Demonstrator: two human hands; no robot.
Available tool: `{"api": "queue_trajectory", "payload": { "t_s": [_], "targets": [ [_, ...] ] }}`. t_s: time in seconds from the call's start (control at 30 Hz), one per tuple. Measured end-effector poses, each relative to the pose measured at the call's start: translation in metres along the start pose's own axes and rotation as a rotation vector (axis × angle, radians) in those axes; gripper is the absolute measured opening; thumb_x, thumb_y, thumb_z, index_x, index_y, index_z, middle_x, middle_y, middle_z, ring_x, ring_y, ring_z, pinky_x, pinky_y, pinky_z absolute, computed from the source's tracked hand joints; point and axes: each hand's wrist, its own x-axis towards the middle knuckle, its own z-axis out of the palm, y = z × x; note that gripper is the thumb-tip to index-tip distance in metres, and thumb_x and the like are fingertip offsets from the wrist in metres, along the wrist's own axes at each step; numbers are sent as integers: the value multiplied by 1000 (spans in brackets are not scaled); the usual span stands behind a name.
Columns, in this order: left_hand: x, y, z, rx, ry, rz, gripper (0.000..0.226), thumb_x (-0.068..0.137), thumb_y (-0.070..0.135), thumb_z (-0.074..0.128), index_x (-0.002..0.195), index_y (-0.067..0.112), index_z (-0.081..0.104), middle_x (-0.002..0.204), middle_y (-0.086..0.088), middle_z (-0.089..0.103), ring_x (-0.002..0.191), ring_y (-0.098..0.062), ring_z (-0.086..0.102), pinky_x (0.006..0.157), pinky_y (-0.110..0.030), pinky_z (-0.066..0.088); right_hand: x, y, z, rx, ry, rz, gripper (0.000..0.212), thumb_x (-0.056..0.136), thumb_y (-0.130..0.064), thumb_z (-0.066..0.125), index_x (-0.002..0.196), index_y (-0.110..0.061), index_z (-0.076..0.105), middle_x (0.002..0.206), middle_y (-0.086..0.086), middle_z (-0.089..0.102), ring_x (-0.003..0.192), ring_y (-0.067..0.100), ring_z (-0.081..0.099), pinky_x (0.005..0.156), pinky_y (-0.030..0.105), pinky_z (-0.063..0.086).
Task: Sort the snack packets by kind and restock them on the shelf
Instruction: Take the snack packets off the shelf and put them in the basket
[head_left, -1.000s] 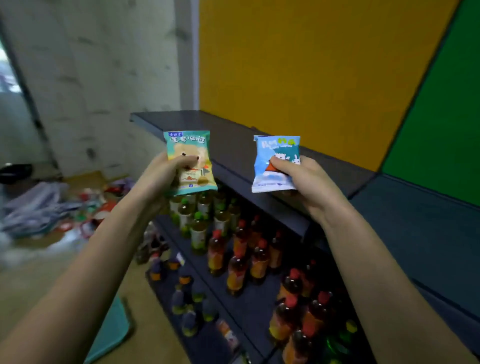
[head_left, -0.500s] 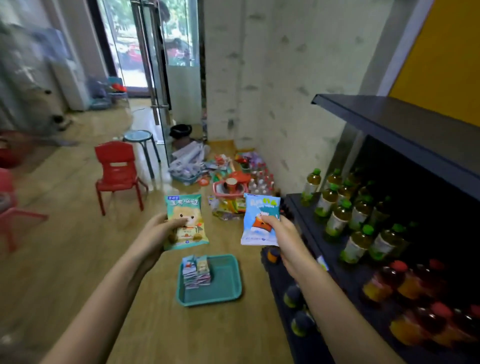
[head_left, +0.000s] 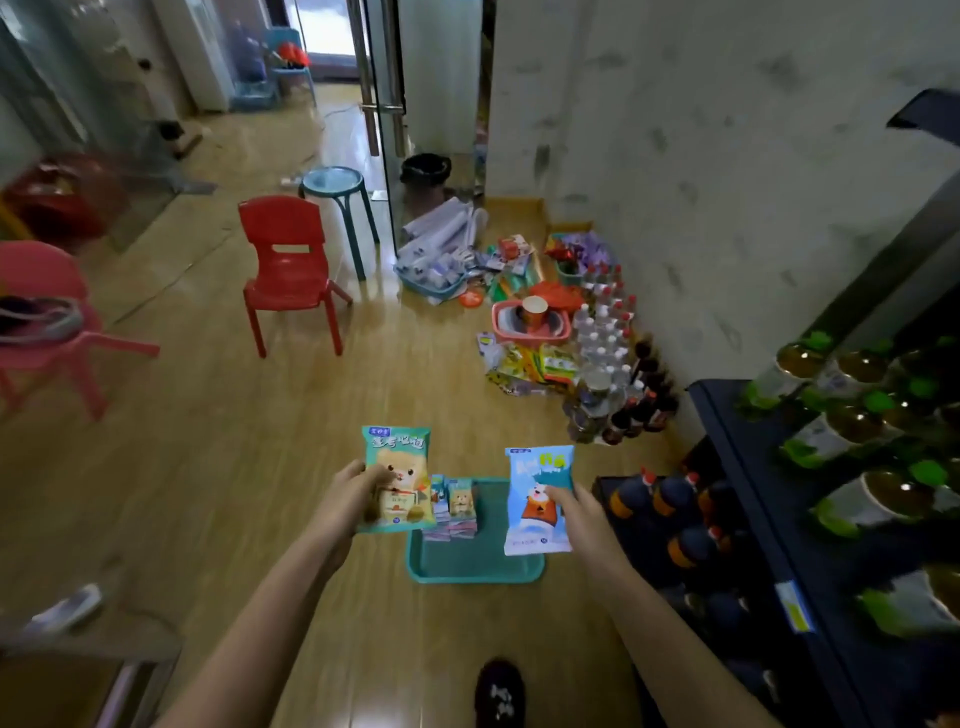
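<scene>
My left hand (head_left: 349, 501) grips a green snack packet (head_left: 397, 478) printed with a cartoon bear, thumb across its front and fingers behind, holding it upright above the wooden floor (head_left: 218, 467). My right hand (head_left: 574, 512) pinches a blue snack packet (head_left: 537, 500) with a small cartoon animal on it, thumb on its front at the packet's three o'clock edge, also upright. The two packets are held apart, and between them, lower down, a teal tray (head_left: 475, 564) rests on the floor. In the tray's far-left corner, around its ten o'clock, stands a small stack of snack packets (head_left: 456, 506), the top ones showing the same bear design; the rest of the tray is bare.

At my three o'clock runs the dark shelf (head_left: 769, 525), its lower levels packed with green-capped tea bottles (head_left: 862, 499) and dark-bodied bottles (head_left: 675, 499) with red caps. At about one o'clock, against the mottled wall, lies a heap of goods on the floor: clear water bottles (head_left: 605, 332), loose snack bags (head_left: 535, 366) and a pink basket (head_left: 530, 325) holding a paper cup. A red child's chair (head_left: 288, 270) stands at eleven o'clock with a round blue-green stool (head_left: 337, 192) just behind it, and a pink chair (head_left: 47, 312) sits at nine o'clock. The toe of my dark shoe (head_left: 500, 693) shows at six o'clock.
</scene>
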Motion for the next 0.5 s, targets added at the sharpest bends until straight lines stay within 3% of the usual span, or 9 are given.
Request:
{"api": "queue_trajectory", "payload": {
  "t_s": [0.17,0.3,0.4,0.5],
  "targets": [
    [93,-30,18,-7,48,-99,9,90,7,47,88,5,56,71,-9,61,58,-20,54,52,-26,40,102,29,15,-104,-41,80,22,93,-13,51,111,-4,60,92,7,67,78,15,63,66,25,48],
    [155,-63,30,46,10,-177,8,91,10,52,88,9,60,71,-2,65,51,-10,60,49,-22,45,160,62,22,-143,-77,155,21,94,-11,50,113,-6,56,105,9,64,80,8,60,54,7,47],
    [198,-94,38,63,-40,-208,7,89,12,57,94,7,60,77,-2,68,54,-6,64,57,-24,48,202,95,26,-148,-65,216,13,94,-10,50,107,-7,53,102,12,63,77,11,61,51,8,48],
    [248,-141,47,62,-97,-223,9,89,9,58,95,2,60,84,-8,69,57,-7,68,60,-25,53,250,146,28,-169,-11,218,14,94,-12,52,108,-9,52,110,15,65,90,23,64,67,20,53]
  ]
}}
